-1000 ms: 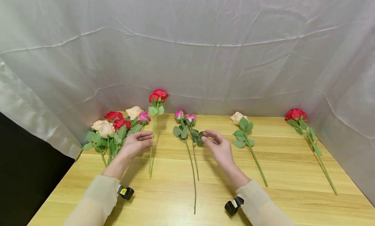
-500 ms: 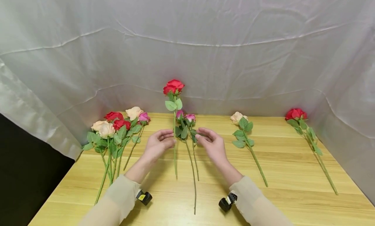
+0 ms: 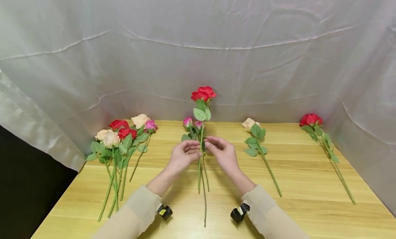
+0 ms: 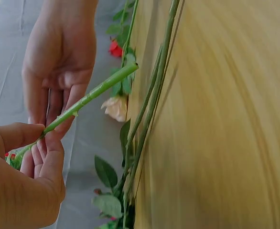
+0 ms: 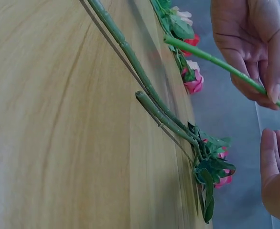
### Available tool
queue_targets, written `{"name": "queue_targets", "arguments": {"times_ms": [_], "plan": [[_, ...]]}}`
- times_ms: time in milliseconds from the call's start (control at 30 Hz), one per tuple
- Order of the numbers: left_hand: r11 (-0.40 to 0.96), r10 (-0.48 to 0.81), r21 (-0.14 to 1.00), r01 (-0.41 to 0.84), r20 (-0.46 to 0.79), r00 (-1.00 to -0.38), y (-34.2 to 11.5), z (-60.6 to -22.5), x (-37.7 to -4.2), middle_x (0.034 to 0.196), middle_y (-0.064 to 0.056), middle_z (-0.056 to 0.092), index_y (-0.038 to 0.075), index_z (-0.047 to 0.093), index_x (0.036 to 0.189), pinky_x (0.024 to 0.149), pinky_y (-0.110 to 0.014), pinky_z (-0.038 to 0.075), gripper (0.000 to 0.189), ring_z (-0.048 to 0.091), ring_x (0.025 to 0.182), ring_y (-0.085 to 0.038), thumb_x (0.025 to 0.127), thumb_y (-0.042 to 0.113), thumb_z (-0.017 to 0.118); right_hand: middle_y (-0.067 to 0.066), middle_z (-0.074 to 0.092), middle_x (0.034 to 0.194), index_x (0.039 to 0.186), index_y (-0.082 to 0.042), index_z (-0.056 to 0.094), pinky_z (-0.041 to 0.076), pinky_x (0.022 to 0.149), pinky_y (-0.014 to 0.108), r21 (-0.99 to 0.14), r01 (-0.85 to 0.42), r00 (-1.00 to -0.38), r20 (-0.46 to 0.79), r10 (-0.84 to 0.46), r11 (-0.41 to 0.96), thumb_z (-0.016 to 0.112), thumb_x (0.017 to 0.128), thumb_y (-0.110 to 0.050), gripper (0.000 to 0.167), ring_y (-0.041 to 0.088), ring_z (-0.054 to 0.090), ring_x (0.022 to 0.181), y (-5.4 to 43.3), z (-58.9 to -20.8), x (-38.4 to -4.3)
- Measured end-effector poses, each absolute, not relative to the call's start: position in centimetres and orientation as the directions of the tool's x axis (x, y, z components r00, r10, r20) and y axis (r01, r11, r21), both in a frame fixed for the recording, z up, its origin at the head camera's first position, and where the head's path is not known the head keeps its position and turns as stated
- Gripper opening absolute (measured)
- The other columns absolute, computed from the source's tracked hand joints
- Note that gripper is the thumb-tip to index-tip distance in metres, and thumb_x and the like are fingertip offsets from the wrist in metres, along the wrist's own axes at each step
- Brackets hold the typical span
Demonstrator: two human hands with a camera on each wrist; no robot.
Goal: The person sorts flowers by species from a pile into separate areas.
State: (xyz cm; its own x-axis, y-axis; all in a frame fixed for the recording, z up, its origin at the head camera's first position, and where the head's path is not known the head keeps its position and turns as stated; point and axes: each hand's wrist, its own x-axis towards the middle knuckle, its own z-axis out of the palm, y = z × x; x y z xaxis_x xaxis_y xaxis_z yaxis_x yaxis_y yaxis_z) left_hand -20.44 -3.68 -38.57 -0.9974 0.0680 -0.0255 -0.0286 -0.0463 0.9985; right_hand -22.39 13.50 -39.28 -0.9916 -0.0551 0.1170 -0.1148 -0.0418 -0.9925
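Observation:
My left hand [image 3: 183,155] pinches the green stem of a red rose [image 3: 203,94] between thumb and fingers, holding it upright above the table. In the left wrist view the stem [image 4: 97,91] runs out past the fingertips to its cut end. My right hand [image 3: 225,155] is just right of that stem, fingers gently bent with nothing in them; the right wrist view shows a gap between this hand [image 5: 278,179] and the stem. Behind and below the held flower lie two pink roses [image 3: 187,121], partly covered by it and the hands.
A bunch of red, peach and pink roses [image 3: 111,138] lies at the left of the wooden table [image 3: 235,216]. Farther right are a single peach rose [image 3: 249,124] and a single red rose [image 3: 310,119]. A grey cloth [image 3: 198,60] hangs behind the table.
My left hand has carried the red rose rightward from beside the left bunch to in front of the pink roses. The right hand has shifted slightly left, closer to the stem.

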Motion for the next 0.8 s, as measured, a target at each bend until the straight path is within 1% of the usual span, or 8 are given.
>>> {"name": "queue_targets", "arguments": {"times_ms": [67, 200, 267, 300, 467, 567, 633, 800], "plan": [[-0.047, 0.078, 0.999, -0.022, -0.019, -0.997, -3.2, -38.7, -20.3, 0.121, -0.024, 0.068, -0.006, 0.063, 0.127, 0.088, -0.027, 0.062, 0.043, 0.070, 0.108, -0.029, 0.085, -0.012, 0.073, 0.022, 0.072, 0.121, 0.126, 0.006, 0.070, 0.063, 0.089, 0.036, -0.993, -0.110, -0.993, 0.111, -0.047, -0.034, 0.073, 0.097, -0.004, 0.031, 0.033, 0.072, 0.105, 13.5, -39.2, -22.4], [-0.063, 0.087, 0.998, -0.009, -0.003, -0.996, -2.5, -38.9, -20.2, 0.118, -0.022, 0.069, -0.008, 0.063, 0.125, 0.088, -0.027, 0.062, 0.042, 0.070, 0.103, -0.026, 0.083, -0.014, 0.072, 0.023, 0.073, 0.119, 0.124, 0.005, 0.071, 0.063, 0.091, 0.039, -0.995, -0.104, -0.994, 0.104, -0.027, -0.007, 0.074, 0.097, -0.006, 0.029, 0.020, 0.073, 0.098, 13.5, -39.2, -22.5], [-0.063, 0.087, 0.998, -0.008, -0.002, -0.996, -2.3, -38.9, -20.2, 0.117, -0.022, 0.069, -0.008, 0.063, 0.123, 0.087, -0.027, 0.062, 0.042, 0.070, 0.102, -0.024, 0.083, -0.015, 0.072, 0.023, 0.074, 0.117, 0.124, 0.006, 0.071, 0.062, 0.091, 0.041, -0.995, -0.100, -0.995, 0.100, -0.021, -0.006, 0.075, 0.096, -0.006, 0.030, 0.017, 0.073, 0.094, 13.6, -39.2, -22.5], [-0.062, 0.087, 0.998, -0.009, -0.003, -0.996, -2.2, -39.0, -20.2, 0.117, -0.021, 0.069, -0.008, 0.064, 0.123, 0.087, -0.027, 0.062, 0.041, 0.070, 0.101, -0.023, 0.083, -0.015, 0.072, 0.022, 0.074, 0.116, 0.124, 0.007, 0.071, 0.063, 0.090, 0.040, -0.995, -0.098, -0.995, 0.098, -0.019, -0.007, 0.075, 0.096, -0.006, 0.031, 0.016, 0.073, 0.093, 13.6, -39.2, -22.5], [-0.049, 0.087, 0.999, -0.018, -0.014, -0.996, -1.8, -39.2, -20.2, 0.117, -0.021, 0.069, -0.008, 0.064, 0.123, 0.088, -0.028, 0.062, 0.041, 0.071, 0.104, -0.027, 0.083, -0.013, 0.073, 0.020, 0.075, 0.112, 0.120, 0.007, 0.072, 0.064, 0.086, 0.033, -0.996, -0.089, -0.996, 0.089, -0.003, 0.000, 0.076, 0.095, -0.005, 0.028, 0.013, 0.072, 0.091, 13.7, -39.0, -22.5], [-0.052, 0.087, 0.998, -0.025, -0.020, -0.996, -1.6, -39.2, -20.3, 0.117, -0.022, 0.069, -0.008, 0.063, 0.123, 0.089, -0.028, 0.062, 0.040, 0.071, 0.105, -0.029, 0.084, -0.013, 0.073, 0.019, 0.075, 0.110, 0.118, 0.006, 0.073, 0.064, 0.086, 0.033, -0.996, -0.089, -0.996, 0.089, 0.006, 0.007, 0.076, 0.095, -0.005, 0.026, 0.012, 0.071, 0.090, 13.8, -38.9, -22.5], [-0.056, 0.084, 0.998, -0.028, -0.023, -0.996, -1.5, -39.3, -20.3, 0.116, -0.021, 0.069, -0.008, 0.064, 0.122, 0.089, -0.028, 0.062, 0.039, 0.071, 0.102, -0.027, 0.084, -0.013, 0.074, 0.018, 0.074, 0.109, 0.118, 0.005, 0.074, 0.064, 0.085, 0.032, -0.996, -0.085, -0.996, 0.085, 0.012, 0.016, 0.077, 0.094, -0.005, 0.026, 0.012, 0.070, 0.089, 13.8, -38.9, -22.5], [-0.045, 0.076, 0.999, -0.019, -0.016, -0.997, -1.4, -39.5, -20.3, 0.109, -0.019, 0.070, -0.007, 0.066, 0.115, 0.086, -0.026, 0.062, 0.034, 0.069, 0.093, -0.018, 0.083, -0.012, 0.076, 0.018, 0.074, 0.108, 0.119, 0.005, 0.073, 0.063, 0.081, 0.025, -0.998, -0.063, -0.998, 0.064, 0.017, 0.031, 0.078, 0.094, -0.006, 0.028, 0.012, 0.071, 0.088, 14.0, -38.9, -22.6]]}}
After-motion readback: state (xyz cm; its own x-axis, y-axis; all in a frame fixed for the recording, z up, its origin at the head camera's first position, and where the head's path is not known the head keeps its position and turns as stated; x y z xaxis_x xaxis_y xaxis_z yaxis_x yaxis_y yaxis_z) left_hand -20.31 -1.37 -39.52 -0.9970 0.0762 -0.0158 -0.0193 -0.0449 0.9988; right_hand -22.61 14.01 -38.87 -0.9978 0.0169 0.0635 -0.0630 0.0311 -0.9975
